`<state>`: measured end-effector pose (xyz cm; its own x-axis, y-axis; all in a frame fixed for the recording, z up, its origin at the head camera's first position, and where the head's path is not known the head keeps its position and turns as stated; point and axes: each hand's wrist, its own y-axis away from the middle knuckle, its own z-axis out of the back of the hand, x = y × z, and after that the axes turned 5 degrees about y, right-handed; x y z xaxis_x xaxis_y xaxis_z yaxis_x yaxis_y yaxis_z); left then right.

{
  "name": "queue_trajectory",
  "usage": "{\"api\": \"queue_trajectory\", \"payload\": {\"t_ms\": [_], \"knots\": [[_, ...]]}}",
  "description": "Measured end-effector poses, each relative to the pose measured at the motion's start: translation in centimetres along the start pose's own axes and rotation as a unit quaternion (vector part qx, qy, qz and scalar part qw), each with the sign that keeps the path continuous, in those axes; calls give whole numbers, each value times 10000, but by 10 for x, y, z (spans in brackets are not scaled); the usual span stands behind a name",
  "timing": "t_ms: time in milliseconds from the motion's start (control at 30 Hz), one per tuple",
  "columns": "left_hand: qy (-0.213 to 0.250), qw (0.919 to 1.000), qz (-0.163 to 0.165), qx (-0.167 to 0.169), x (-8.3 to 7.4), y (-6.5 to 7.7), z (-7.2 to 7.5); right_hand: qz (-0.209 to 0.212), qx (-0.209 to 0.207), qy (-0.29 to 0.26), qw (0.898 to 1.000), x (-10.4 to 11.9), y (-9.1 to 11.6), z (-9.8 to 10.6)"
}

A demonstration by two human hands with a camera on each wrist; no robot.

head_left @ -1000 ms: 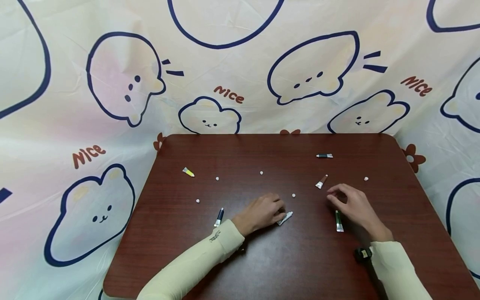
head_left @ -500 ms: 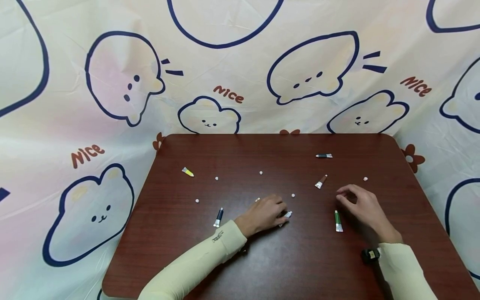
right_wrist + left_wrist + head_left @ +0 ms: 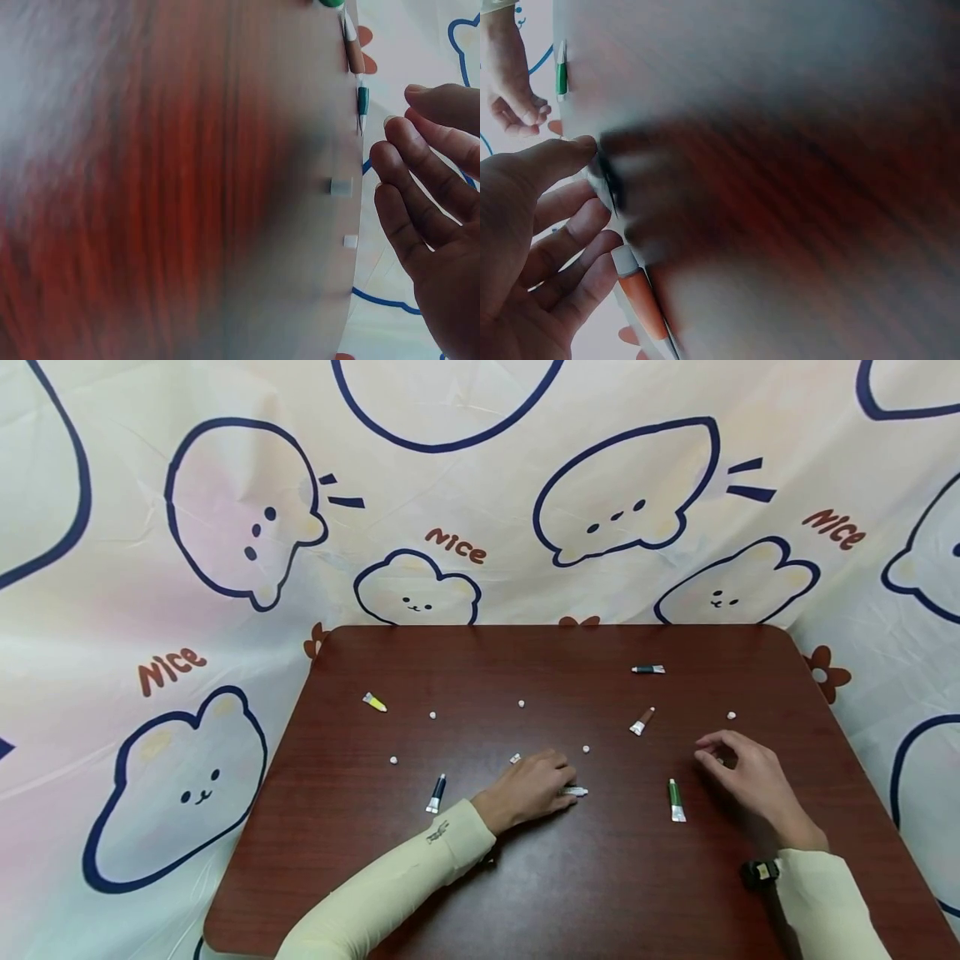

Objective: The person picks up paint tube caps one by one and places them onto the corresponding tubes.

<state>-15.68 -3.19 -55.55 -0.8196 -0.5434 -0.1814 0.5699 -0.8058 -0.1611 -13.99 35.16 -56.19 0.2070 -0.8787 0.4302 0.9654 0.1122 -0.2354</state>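
Note:
My left hand (image 3: pixel 528 785) bends low over the middle of the dark red-brown table (image 3: pixel 600 885). Its thumb and fingertips pinch a small white-and-silver paint tube (image 3: pixel 576 791), most of which the fingers cover. Just beyond the same hand, an orange tube with a white end (image 3: pixel 641 292) lies in the left wrist view; in the head view only its pale end (image 3: pixel 515 758) shows. Over the right side of the table my right hand (image 3: pixel 753 781) hovers, fingers loosely bent and holding nothing. A green paint tube (image 3: pixel 677 802) lies to its left.
Brown (image 3: pixel 642 722) and dark teal (image 3: pixel 648 669) paint tubes lie farther back on the right. On the left are a yellow tube (image 3: pixel 375 702) and a dark blue tube (image 3: pixel 437 793). Several small white pieces (image 3: pixel 586 749) are scattered between. A printed cloth (image 3: pixel 517 485) hangs behind the table.
My right hand has drawn away to the right from the green tube. The white tube in my left fingers has turned from slanted to nearly level, and a pale tube end has come into view behind that hand.

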Motion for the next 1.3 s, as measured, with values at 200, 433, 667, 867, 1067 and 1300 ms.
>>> {"api": "queue_trajectory", "payload": {"t_ms": [200,433,667,867,1067,1300], "knots": [[46,9999,-88,-58,0,-1,-1,-157,-26,-29,9999,-8,3,2],[2,9997,-185,-158,0,-1,-2,-320,10,3,9995,-18,8,4],[-91,9996,-190,-166,1,0,-2,-429,80,100,9990,-24,12,8],[-98,9991,-283,-285,1,0,-2,-593,289,206,9976,-27,14,8],[-125,9988,-341,-320,-1,2,3,-624,383,212,9971,-30,16,6],[-123,9990,-229,-354,-2,2,9,-621,475,259,9966,-31,13,2]]}}
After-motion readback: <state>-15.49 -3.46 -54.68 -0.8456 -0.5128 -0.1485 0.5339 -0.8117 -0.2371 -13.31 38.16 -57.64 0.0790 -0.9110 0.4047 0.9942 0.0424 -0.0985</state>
